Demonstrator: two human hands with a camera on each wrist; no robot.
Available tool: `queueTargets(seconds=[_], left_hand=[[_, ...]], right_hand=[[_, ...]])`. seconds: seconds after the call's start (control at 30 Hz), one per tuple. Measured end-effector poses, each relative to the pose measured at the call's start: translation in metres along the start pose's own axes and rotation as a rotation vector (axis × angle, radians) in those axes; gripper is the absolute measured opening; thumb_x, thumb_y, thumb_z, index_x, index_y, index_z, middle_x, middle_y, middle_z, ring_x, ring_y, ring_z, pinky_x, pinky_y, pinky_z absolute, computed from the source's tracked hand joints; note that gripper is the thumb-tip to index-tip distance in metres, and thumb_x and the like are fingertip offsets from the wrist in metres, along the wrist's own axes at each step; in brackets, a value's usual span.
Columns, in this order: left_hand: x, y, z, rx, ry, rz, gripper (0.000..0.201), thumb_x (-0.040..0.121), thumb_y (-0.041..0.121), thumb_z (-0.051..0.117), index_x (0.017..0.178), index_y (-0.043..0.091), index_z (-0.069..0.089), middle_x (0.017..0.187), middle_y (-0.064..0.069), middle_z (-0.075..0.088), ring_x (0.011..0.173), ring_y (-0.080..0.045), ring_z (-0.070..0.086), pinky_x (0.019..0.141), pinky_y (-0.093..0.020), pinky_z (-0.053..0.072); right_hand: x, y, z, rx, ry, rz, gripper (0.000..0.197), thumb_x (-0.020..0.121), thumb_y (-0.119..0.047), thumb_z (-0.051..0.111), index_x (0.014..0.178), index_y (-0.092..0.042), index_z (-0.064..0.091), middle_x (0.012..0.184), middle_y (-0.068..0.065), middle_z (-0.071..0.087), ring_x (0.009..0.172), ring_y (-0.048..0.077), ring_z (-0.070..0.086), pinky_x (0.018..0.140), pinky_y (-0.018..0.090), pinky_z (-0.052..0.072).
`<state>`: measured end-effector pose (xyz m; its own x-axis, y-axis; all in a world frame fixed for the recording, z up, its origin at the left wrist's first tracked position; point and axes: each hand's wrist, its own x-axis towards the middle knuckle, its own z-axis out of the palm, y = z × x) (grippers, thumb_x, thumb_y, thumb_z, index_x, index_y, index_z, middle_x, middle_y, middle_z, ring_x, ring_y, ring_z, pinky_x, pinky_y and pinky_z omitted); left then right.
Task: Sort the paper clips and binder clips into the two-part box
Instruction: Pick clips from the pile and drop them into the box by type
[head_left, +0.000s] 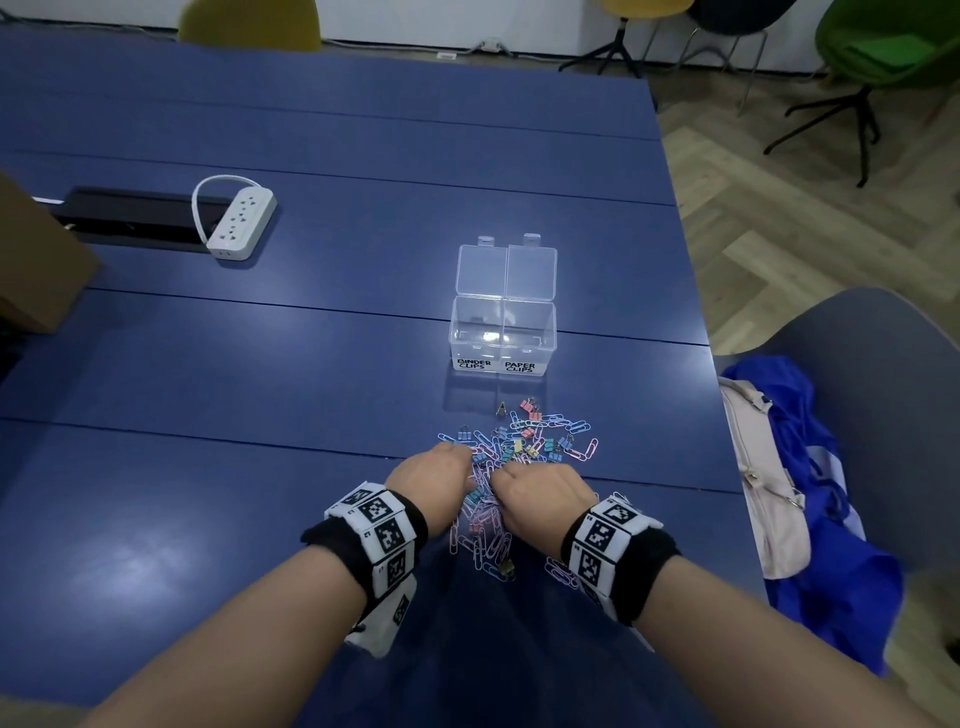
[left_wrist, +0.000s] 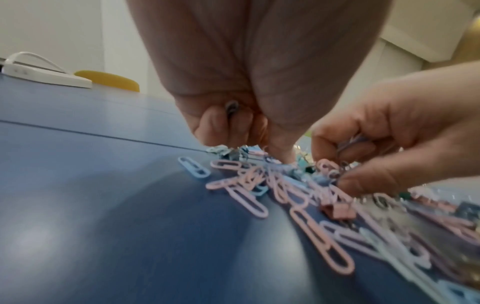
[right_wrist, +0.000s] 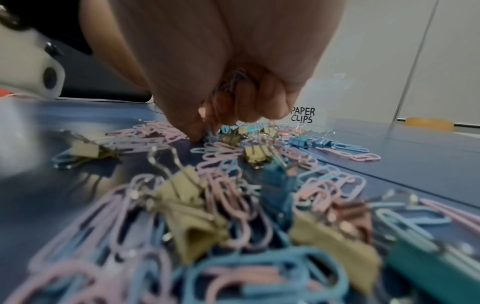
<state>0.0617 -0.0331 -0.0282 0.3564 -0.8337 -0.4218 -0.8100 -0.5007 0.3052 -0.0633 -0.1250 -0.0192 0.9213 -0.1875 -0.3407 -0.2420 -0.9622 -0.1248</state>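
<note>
Clear plastic, the box is standing open on the blue worktop, straight beyond the pile and well apart from both hands. Its two parts are sitting side by side, labelled binder clips toward the left and paper clips toward the right, and both are looking empty. The right hand is lying slightly nearer the paper-clip part. Both hands are working at the pile's near edge, almost touching. The left hand is curling round something small and metallic; the right one is clutching a bunch of thin wire clips while pinching into the pile. Pastel pink and blue paper clips are lying tangled with yellow, blue and pink binder clips.
</note>
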Motion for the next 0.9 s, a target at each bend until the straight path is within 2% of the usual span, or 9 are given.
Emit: queueTargets(seconds=[0.1, 0.2, 0.3, 0.4, 0.5, 0.6, 0.67, 0.77, 0.9], left_hand=[[-0.008, -0.010, -0.004, -0.162, 0.034, 0.002, 0.017, 0.098, 0.026, 0.040, 0.094, 0.011, 0.045, 0.100, -0.008, 0.049, 0.092, -0.028, 0.053, 0.084, -0.038, 0.044], [-0.015, -0.021, -0.009, -0.318, 0.048, -0.019, 0.016, 0.098, 0.021, 0.038, 0.084, 0.013, 0.037, 0.084, -0.005, 0.053, 0.077, -0.022, 0.050, 0.070, -0.032, 0.040], [-0.020, -0.033, -0.008, -0.492, 0.054, -0.073, 0.012, 0.097, 0.018, 0.040, 0.086, 0.016, 0.041, 0.075, 0.003, 0.062, 0.065, -0.012, 0.053, 0.063, -0.024, 0.041], [-0.022, -0.036, -0.004, -0.673, 0.033, -0.153, 0.018, 0.097, 0.007, 0.036, 0.096, 0.019, 0.050, 0.069, 0.004, 0.056, 0.053, -0.005, 0.045, 0.052, -0.018, 0.036], [-0.021, -0.034, -0.001, -1.107, -0.021, -0.330, 0.032, 0.088, -0.007, 0.029, 0.080, 0.009, 0.056, 0.062, -0.004, 0.047, 0.042, -0.009, 0.037, 0.038, -0.016, 0.025], [-0.022, -0.027, -0.004, -1.282, -0.076, -0.396, 0.008, 0.075, 0.013, 0.049, 0.067, 0.012, 0.048, 0.056, -0.001, 0.039, 0.043, -0.012, 0.030, 0.041, -0.018, 0.020], [-0.023, -0.025, -0.003, -0.928, -0.040, -0.323, 0.026, 0.078, 0.032, 0.063, 0.070, 0.016, 0.045, 0.058, 0.003, 0.043, 0.050, -0.014, 0.037, 0.047, -0.024, 0.028], [-0.031, -0.017, 0.007, -0.113, 0.034, -0.195, 0.050, 0.079, 0.066, 0.053, 0.092, 0.019, 0.043, 0.080, 0.002, 0.057, 0.070, -0.018, 0.053, 0.061, -0.031, 0.043], [-0.032, -0.004, 0.023, 0.025, 0.077, -0.182, 0.048, 0.089, 0.060, 0.040, 0.111, 0.017, 0.037, 0.104, -0.005, 0.058, 0.091, -0.025, 0.060, 0.069, -0.035, 0.045]], right_hand=[[-0.002, 0.005, -0.002, 0.098, 0.027, 0.064, 0.022, 0.097, -0.020, 0.038, 0.112, -0.011, 0.050, 0.107, 0.006, 0.060, 0.091, 0.027, 0.061, 0.065, 0.033, 0.039], [-0.009, 0.013, -0.004, 0.306, 0.051, 0.192, 0.015, 0.098, -0.025, 0.034, 0.097, -0.015, 0.046, 0.094, 0.003, 0.054, 0.082, 0.025, 0.055, 0.067, 0.032, 0.040], [-0.016, 0.022, -0.006, 0.574, 0.053, 0.294, 0.018, 0.098, -0.024, 0.034, 0.082, -0.016, 0.037, 0.075, -0.001, 0.044, 0.066, 0.019, 0.044, 0.059, 0.032, 0.035], [-0.025, 0.032, -0.001, 0.843, 0.083, 0.357, 0.024, 0.099, -0.025, 0.038, 0.077, -0.017, 0.032, 0.065, -0.004, 0.040, 0.054, 0.013, 0.035, 0.050, 0.026, 0.031], [-0.032, 0.040, 0.009, 1.180, 0.118, 0.415, 0.022, 0.097, -0.025, 0.045, 0.077, -0.019, 0.038, 0.059, -0.003, 0.040, 0.046, 0.011, 0.033, 0.044, 0.023, 0.032], [-0.036, 0.040, 0.016, 1.463, 0.163, 0.424, 0.021, 0.098, -0.016, 0.047, 0.078, -0.016, 0.041, 0.058, 0.000, 0.037, 0.046, 0.011, 0.028, 0.045, 0.022, 0.028], [-0.036, 0.037, 0.017, 1.619, 0.190, 0.404, 0.021, 0.098, -0.010, 0.046, 0.077, -0.013, 0.041, 0.057, 0.002, 0.035, 0.045, 0.011, 0.028, 0.045, 0.023, 0.027], [-0.036, 0.034, 0.018, 1.739, 0.192, 0.413, 0.023, 0.098, -0.007, 0.044, 0.076, -0.013, 0.041, 0.052, 0.002, 0.039, 0.045, 0.012, 0.030, 0.043, 0.021, 0.027], [-0.034, 0.027, 0.016, 1.788, 0.211, 0.488, 0.027, 0.096, -0.003, 0.041, 0.072, -0.015, 0.040, 0.065, 0.006, 0.044, 0.048, 0.011, 0.042, 0.041, 0.021, 0.024]])
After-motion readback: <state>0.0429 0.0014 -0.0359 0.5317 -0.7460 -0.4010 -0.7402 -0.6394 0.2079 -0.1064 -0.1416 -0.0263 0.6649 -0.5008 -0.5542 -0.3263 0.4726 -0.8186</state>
